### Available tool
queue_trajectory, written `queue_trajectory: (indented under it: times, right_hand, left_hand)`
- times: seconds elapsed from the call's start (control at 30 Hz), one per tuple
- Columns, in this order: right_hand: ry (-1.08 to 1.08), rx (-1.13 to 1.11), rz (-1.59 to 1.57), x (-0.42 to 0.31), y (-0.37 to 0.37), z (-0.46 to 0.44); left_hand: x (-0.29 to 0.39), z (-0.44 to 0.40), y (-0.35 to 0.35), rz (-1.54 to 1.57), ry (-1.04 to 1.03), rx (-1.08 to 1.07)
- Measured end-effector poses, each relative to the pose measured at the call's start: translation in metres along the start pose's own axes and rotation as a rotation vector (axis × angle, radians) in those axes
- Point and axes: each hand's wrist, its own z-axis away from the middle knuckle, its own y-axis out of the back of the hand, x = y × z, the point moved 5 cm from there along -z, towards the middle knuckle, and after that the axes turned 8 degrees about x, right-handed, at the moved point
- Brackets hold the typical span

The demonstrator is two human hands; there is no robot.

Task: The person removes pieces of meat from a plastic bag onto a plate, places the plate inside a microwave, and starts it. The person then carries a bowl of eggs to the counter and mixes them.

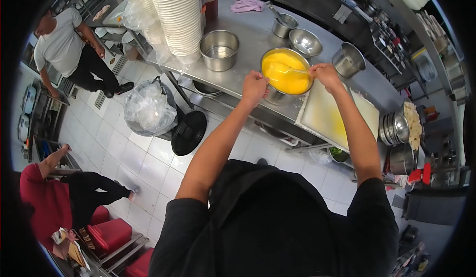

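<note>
A metal pot point(281, 97) filled with bright yellow liquid point(287, 82) stands at the counter's near edge. My left hand point(255, 87) is closed on the left side of its rim. Fingers wrapped, my right hand point(325, 73) grips the handle of a whisk point(296, 70) at the right rim. The whisk's head lies in the liquid and is coated yellow, so its wires are hard to make out. Beside the pot, to the right, is a white cutting board point(323, 109) with yellow smears.
On the steel counter point(238, 19) stand an empty pot point(219, 54), a metal bowl point(306, 43), another pot point(348, 59) and tall stacked white containers point(173, 14). A lined bin point(148, 109) is below left. Two people point(64, 49) are at the left.
</note>
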Motion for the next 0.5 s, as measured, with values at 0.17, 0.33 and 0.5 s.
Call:
queue_trajectory:
  times: [0.17, 0.33, 0.5]
  right_hand:
    - [0.072, 0.068, 0.070, -0.020, 0.021, -0.013]
    - [0.152, 0.170, 0.269, -0.033, 0.029, -0.022]
    - [0.433, 0.335, 0.717, -0.047, 0.015, -0.023]
  left_hand:
    - [0.000, -0.001, 0.001, -0.009, -0.005, -0.008]
    - [0.000, -0.001, 0.001, -0.013, -0.006, -0.013]
    - [0.002, 0.000, 0.000, -0.021, 0.012, -0.004]
